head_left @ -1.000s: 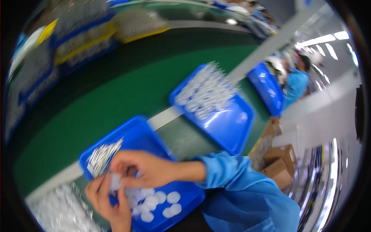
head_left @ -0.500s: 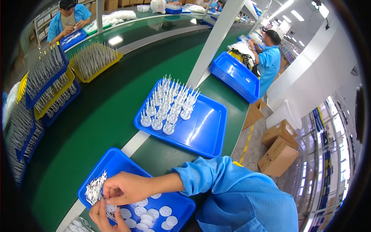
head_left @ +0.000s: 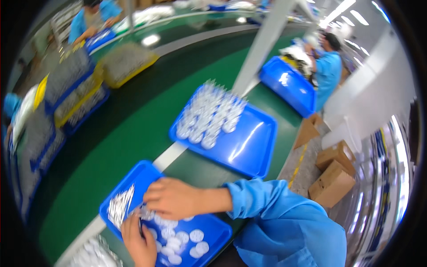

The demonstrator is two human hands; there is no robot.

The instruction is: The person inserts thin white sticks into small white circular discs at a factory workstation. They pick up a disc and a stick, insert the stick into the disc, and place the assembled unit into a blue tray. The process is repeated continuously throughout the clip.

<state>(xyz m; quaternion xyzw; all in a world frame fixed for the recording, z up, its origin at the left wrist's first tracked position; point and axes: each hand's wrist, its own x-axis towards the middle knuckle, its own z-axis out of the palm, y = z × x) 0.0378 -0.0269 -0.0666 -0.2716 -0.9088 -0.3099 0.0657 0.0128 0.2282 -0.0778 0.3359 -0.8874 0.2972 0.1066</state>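
My left hand (head_left: 138, 240) and my right hand (head_left: 173, 198) meet over the left part of a blue tray (head_left: 143, 167). The left fingers are curled round what looks like a white plastic disc (head_left: 145, 212), blurred and partly covered. Right beside it, my right hand has its fingers bent and pressed in close; whatever they pinch is hidden. A pile of thin metal pins (head_left: 120, 205) lies in the tray next to my hands. Several loose white round discs (head_left: 196, 235) are scattered to the right of my left hand.
Ahead, another blue tray (head_left: 249, 138) holds rows of discs with upright pins (head_left: 209, 115). Stacked trays of pins (head_left: 71, 80) rise on the left. A grey post (head_left: 262, 49) stands beyond. A clear bag of white parts (head_left: 91, 253) lies lower left. Two co-workers sit farther off.
The whole view has shifted, so things sit farther right. My right hand has moved off the pin pile and its fingers now lie over the piece by my left hand.
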